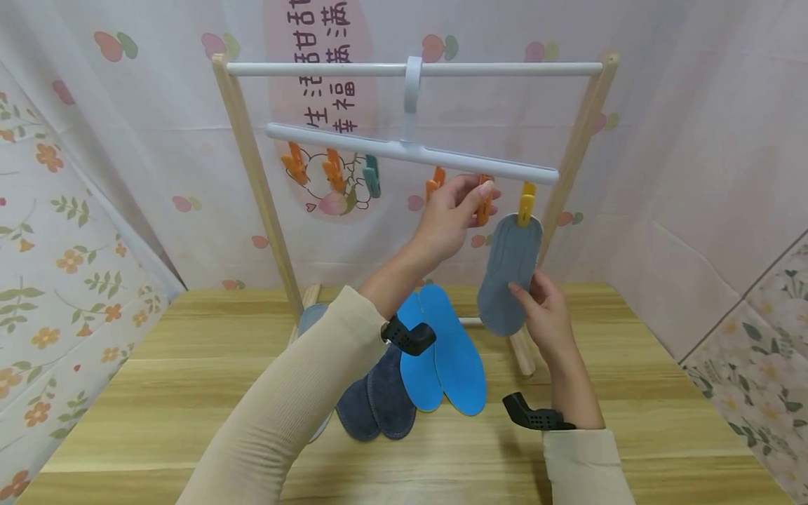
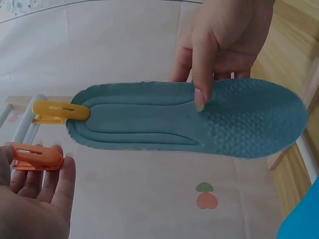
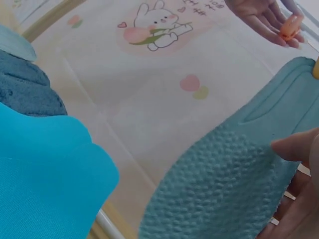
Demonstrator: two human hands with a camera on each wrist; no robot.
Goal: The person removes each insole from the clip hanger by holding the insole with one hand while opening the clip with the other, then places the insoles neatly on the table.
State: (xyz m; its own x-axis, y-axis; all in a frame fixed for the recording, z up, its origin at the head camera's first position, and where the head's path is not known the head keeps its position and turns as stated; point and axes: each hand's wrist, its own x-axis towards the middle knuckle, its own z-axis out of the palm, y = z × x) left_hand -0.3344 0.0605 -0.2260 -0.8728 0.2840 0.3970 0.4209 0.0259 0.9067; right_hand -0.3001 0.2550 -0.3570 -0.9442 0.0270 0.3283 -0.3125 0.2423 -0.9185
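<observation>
A grey-blue insole [image 1: 510, 270] hangs by one end from a yellow clip [image 1: 527, 205] near the right end of a white hanger [image 1: 404, 151]. My right hand [image 1: 548, 312] pinches the insole's side, thumb on its face and fingers behind. In the left wrist view the insole [image 2: 149, 117] shows a dimpled wide end. Just left of the yellow clip, my left hand [image 1: 449, 217] holds an orange clip [image 1: 485, 202] between thumb and fingers. No insole is in that orange clip. Another orange clip [image 1: 435, 182] hangs beside the left hand, partly hidden by it.
Two orange clips [image 1: 333, 170] and a green clip [image 1: 371, 177] hang on the hanger's left half. It tilts down rightward from the rack's white bar [image 1: 505, 69]. Blue insoles [image 1: 457, 351], dark insoles [image 1: 390, 396] and a partly hidden grey-blue one lie on the wooden table [image 1: 631, 421].
</observation>
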